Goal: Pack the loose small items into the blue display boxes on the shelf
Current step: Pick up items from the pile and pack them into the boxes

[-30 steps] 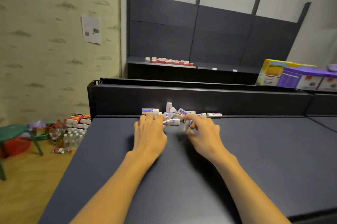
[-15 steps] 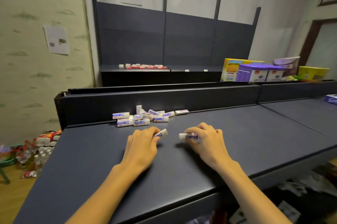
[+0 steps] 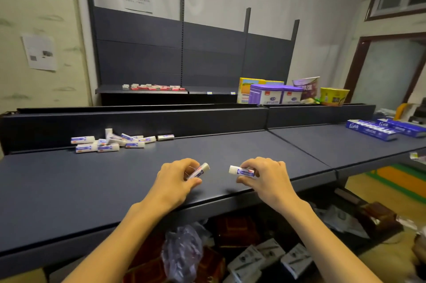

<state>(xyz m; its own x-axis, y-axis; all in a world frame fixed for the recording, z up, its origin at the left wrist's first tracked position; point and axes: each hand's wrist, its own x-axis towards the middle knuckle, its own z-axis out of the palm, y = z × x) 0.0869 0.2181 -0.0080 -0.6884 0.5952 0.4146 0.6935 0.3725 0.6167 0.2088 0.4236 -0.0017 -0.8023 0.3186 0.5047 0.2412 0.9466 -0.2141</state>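
My left hand [image 3: 175, 181] pinches one small white stick with a blue label [image 3: 200, 170] above the front of the dark shelf [image 3: 69, 186]. My right hand [image 3: 265, 177] pinches another such stick [image 3: 239, 171], held level. A pile of several more white sticks [image 3: 115, 141] lies against the shelf's back wall at the left. Blue display boxes [image 3: 378, 130] lie on the shelf at the far right, well away from both hands.
Purple, yellow and green cartons [image 3: 276, 94] stand behind the shelf's back wall. A far shelf carries a row of small red and white items [image 3: 152, 87]. Below the shelf edge are a plastic bag [image 3: 182, 252], brown boxes and white packs [image 3: 260, 257].
Both hands have drawn back from the pile toward the front edge, each carrying a stick. The view has swung right, bringing the blue boxes into sight.
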